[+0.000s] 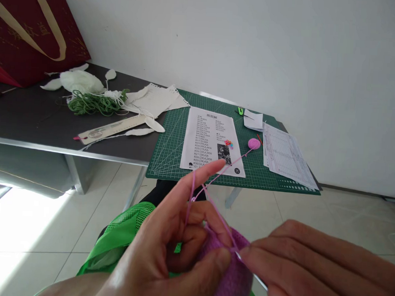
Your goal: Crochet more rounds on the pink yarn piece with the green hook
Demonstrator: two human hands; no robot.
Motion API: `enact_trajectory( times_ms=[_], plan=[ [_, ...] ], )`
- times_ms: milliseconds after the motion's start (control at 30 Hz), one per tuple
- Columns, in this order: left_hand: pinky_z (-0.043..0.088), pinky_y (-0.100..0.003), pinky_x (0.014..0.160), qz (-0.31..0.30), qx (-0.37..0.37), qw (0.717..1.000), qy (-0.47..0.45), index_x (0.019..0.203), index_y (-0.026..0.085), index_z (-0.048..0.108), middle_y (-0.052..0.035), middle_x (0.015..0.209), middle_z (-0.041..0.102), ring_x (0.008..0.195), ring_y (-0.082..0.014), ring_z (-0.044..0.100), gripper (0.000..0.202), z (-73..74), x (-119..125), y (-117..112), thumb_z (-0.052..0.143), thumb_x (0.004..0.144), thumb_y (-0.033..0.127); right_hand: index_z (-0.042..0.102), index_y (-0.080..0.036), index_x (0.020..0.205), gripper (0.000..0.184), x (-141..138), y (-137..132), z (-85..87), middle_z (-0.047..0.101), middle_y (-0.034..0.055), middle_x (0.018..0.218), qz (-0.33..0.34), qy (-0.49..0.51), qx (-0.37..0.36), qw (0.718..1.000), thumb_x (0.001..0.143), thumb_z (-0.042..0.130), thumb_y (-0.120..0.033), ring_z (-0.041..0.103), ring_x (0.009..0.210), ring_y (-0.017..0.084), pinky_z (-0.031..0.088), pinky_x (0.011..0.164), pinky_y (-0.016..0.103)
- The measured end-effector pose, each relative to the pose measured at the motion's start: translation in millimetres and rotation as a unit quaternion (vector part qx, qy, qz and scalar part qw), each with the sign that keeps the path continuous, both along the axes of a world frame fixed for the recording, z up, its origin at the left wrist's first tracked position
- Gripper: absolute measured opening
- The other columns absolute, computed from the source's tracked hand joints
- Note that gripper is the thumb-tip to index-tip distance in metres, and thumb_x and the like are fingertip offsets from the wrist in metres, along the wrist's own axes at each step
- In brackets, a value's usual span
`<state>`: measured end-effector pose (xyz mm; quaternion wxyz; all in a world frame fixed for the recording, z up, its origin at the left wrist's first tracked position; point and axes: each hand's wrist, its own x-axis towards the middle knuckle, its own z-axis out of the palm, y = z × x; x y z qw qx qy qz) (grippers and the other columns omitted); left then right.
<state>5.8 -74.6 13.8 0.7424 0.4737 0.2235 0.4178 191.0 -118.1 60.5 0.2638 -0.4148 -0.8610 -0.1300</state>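
My left hand (174,245) holds a pink crocheted piece (230,275) low in the view, thumb pressed on it. Its index finger sticks up with a pink yarn strand (226,170) looped over it. That strand runs up to a small pink yarn ball (254,144) on the green cutting mat (171,137). My right hand (317,267) pinches a thin metal crochet hook (244,260) whose tip meets the pink piece. A printed pattern sheet (211,140) lies on the mat.
A dark table (35,115) carries green yarn (93,102), white fabric pieces (81,82), a ruler (111,128) and more papers (287,155). A maroon bag (27,26) leans at the far left. A green mesh cloth (122,232) lies under my hands. Tiled floor shows below.
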Motion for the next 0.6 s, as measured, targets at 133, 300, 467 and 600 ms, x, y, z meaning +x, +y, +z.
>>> enact_trajectory(
  times_ms=[133, 300, 467, 600],
  plan=[
    [0.035, -0.018, 0.043, 0.110, -0.047, 0.990, 0.069, 0.147, 0.050, 0.046, 0.0053, 0.076, 0.065, 0.050, -0.0080, 0.035, 0.067, 2.7, 10, -12, 0.074, 0.090, 0.028, 0.056, -0.019, 0.076, 0.022, -18, 13, -17.8, 0.062, -0.0010, 0.062, -0.031, 0.064, 0.021, 0.997, 0.095, 0.052, -0.008, 0.055, 0.057, 0.012, 0.049, 0.058, 0.030],
    [0.045, -0.018, 0.051, 0.159, -0.127, 0.975, 0.087, 0.157, 0.049, 0.023, 0.0053, 0.083, 0.065, 0.056, -0.0093, 0.045, 0.088, 2.5, 17, -17, 0.077, 0.088, 0.035, 0.055, -0.015, 0.089, 0.012, -21, 29, -48.3, 0.062, 0.0039, 0.066, 0.017, 0.181, 0.003, 0.983, 0.099, 0.048, -0.016, 0.056, 0.058, 0.014, 0.051, 0.054, 0.028],
    [0.035, -0.016, 0.051, 0.093, -0.178, 0.979, 0.019, 0.155, 0.041, 0.034, 0.0058, 0.074, 0.060, 0.054, -0.0059, 0.036, 0.083, -1.7, 13, -7, 0.080, 0.087, 0.027, 0.054, -0.015, 0.104, 0.022, -13, 24, -54.3, 0.068, 0.0060, 0.074, 0.045, 0.216, 0.014, 0.975, 0.105, 0.046, -0.035, 0.066, 0.066, 0.015, 0.059, 0.059, 0.028],
    [0.031, -0.016, 0.052, -0.002, -0.169, 0.985, -0.034, 0.151, 0.038, 0.045, 0.0038, 0.078, 0.060, 0.054, -0.0045, 0.032, 0.076, -7.0, 4, 2, 0.081, 0.086, 0.022, 0.059, -0.015, 0.106, 0.028, -7, 12, -40.3, 0.073, 0.0070, 0.080, 0.054, 0.227, -0.032, 0.972, 0.104, 0.048, -0.041, 0.072, 0.072, 0.015, 0.063, 0.066, 0.028]
  ],
)
